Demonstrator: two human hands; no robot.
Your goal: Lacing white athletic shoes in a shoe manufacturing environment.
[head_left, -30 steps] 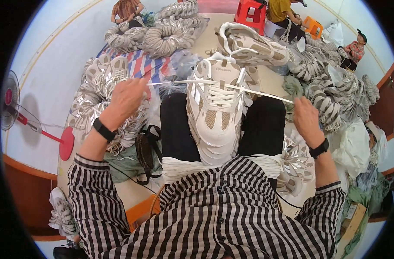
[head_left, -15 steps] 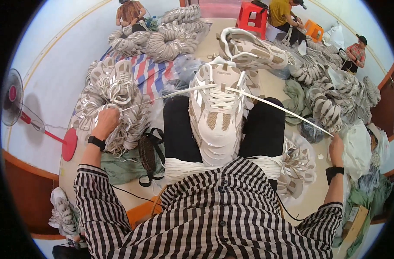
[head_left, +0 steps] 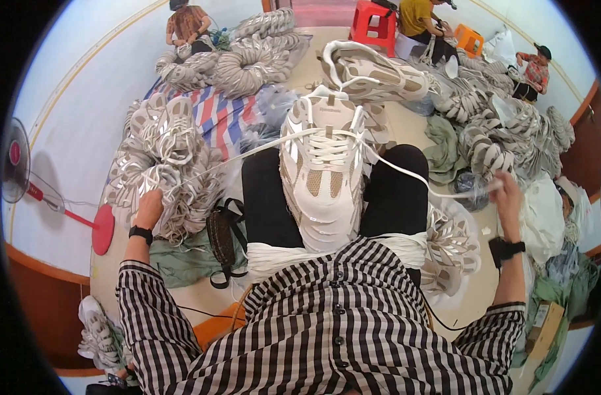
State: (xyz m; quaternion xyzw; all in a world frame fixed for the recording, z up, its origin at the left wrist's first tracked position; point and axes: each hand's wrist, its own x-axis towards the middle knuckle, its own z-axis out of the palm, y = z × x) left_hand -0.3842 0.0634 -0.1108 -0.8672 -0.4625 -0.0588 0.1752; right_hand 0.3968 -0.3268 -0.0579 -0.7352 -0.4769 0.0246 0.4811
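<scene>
a: on the person's lap, between the dark trouser legs, lies a white and beige sneaker (head_left: 321, 178), toe toward the striped shirt (head_left: 326, 329). why there?

b: my guess is that the thighs cradle it so both hands are free for the white lace (head_left: 248, 153), which runs out of the upper eyelets to either side.

a: and the left hand (head_left: 149, 209)?

b: it's far out to the left, its grip closed on the lace end, right against the pile of laced sneakers (head_left: 172, 164) on the floor. the lace looks taut from shoe to fist, likely to draw the slack through.

a: the right hand (head_left: 505, 192)?

b: out to the right, fingers pinched shut on the other lace end, which sags a little more. both wrists carry black watches.

a: what's around them?

b: another sneaker (head_left: 379, 72) beyond the knees, a black bag (head_left: 223, 238) beside the left thigh, a bundle of loose white laces (head_left: 274, 255) at the waist, a red-based fan (head_left: 24, 172) by the wall, a red stool (head_left: 374, 23), and other people seated among further heaps at the far end.
</scene>
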